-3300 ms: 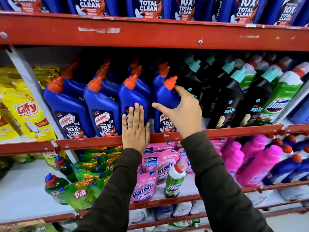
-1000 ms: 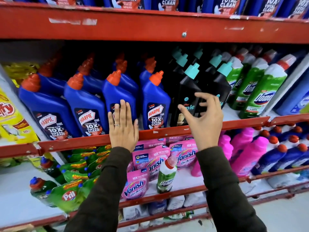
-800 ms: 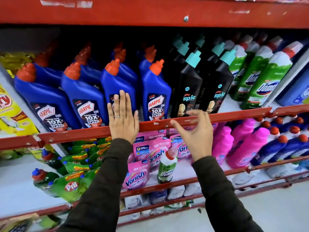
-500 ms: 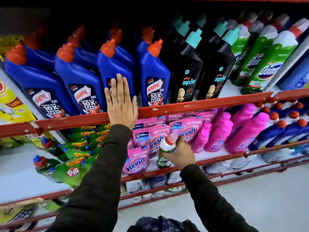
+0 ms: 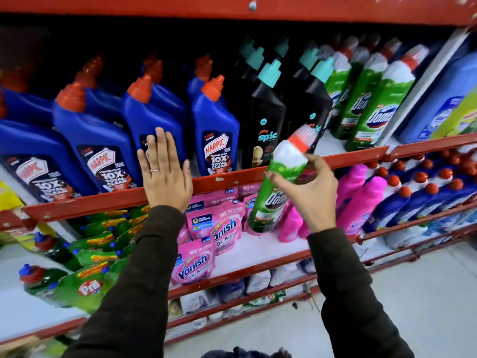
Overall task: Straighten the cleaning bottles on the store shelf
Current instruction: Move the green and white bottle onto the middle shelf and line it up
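Note:
My right hand [image 5: 308, 192] grips a green Domex bottle [image 5: 273, 192] with a white neck and red cap, held tilted in the air in front of the red shelf rail [image 5: 232, 180]. My left hand [image 5: 165, 174] lies flat, fingers spread, against a blue Harpic bottle [image 5: 154, 117] and the rail. Blue Harpic bottles [image 5: 215, 135] fill the shelf's left, black Spic bottles [image 5: 265, 117] stand in the middle, and more green Domex bottles [image 5: 374, 109] stand at the right.
Below are pink Vanish pouches [image 5: 219, 228], pink bottles [image 5: 361, 202], blue-and-white bottles with red caps [image 5: 413, 200] and green Pril pouches [image 5: 85, 282]. A red shelf beam [image 5: 232, 7] runs overhead. Grey floor [image 5: 426, 293] lies at the lower right.
My right hand dropped from the black bottles to the lower shelf, took hold of the green Domex bottle and lifted it up to the rail. My left hand stayed put.

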Action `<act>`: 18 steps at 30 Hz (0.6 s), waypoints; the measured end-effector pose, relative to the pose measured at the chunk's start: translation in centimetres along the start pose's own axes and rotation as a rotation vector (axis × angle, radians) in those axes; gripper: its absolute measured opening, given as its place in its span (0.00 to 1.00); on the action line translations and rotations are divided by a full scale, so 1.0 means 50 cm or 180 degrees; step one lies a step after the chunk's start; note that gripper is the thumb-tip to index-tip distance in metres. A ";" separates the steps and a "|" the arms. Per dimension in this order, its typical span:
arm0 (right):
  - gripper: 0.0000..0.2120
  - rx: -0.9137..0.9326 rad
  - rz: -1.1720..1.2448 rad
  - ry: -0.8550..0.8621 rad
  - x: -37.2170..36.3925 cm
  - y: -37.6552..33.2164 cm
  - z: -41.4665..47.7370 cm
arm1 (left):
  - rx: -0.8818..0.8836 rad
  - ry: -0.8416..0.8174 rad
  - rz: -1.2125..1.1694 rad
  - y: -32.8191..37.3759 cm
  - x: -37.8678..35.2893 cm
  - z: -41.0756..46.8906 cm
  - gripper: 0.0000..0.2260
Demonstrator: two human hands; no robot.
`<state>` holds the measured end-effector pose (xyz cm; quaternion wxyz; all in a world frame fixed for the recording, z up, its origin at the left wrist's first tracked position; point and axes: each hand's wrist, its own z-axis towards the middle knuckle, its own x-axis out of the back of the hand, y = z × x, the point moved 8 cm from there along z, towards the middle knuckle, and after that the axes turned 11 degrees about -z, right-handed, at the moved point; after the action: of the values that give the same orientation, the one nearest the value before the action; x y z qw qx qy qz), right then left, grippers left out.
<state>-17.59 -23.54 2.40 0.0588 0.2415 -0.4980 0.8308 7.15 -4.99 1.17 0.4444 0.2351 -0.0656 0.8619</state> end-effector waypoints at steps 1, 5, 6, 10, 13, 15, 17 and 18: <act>0.36 0.0032 0.0051 0.0220 0.034 -0.019 0.020 | 0.0016 0.0009 -0.0058 -0.001 0.000 0.000 0.34; 0.36 0.0220 0.0239 0.0960 0.154 -0.081 0.089 | 0.0052 -0.0021 -0.0153 -0.006 -0.004 -0.005 0.32; 0.36 0.0321 0.0108 0.1203 0.187 -0.097 0.101 | 0.0040 -0.0016 -0.0154 -0.005 -0.004 -0.004 0.32; 0.38 0.0490 -0.0226 0.1844 0.268 -0.116 0.149 | 0.0002 -0.0041 -0.0189 -0.001 -0.004 -0.001 0.32; 0.38 0.0434 -0.0273 0.1817 0.277 -0.093 0.197 | 0.0015 -0.0051 -0.0235 -0.002 -0.006 -0.004 0.32; 0.37 0.0437 -0.0271 0.1758 0.270 -0.073 0.216 | 0.0023 -0.0042 -0.0243 -0.002 -0.006 -0.006 0.32; 0.38 0.0448 -0.0179 0.1674 0.256 -0.058 0.228 | 0.0005 -0.0017 -0.0245 -0.001 -0.005 -0.005 0.32; 0.38 0.0476 -0.0108 0.1640 0.249 -0.055 0.234 | -0.0015 0.0007 -0.0235 -0.001 -0.004 -0.004 0.32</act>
<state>-23.56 -33.93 14.85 0.1796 0.0341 -0.3997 0.8982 7.24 -5.06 0.88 0.4766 0.2354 -0.0585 0.8450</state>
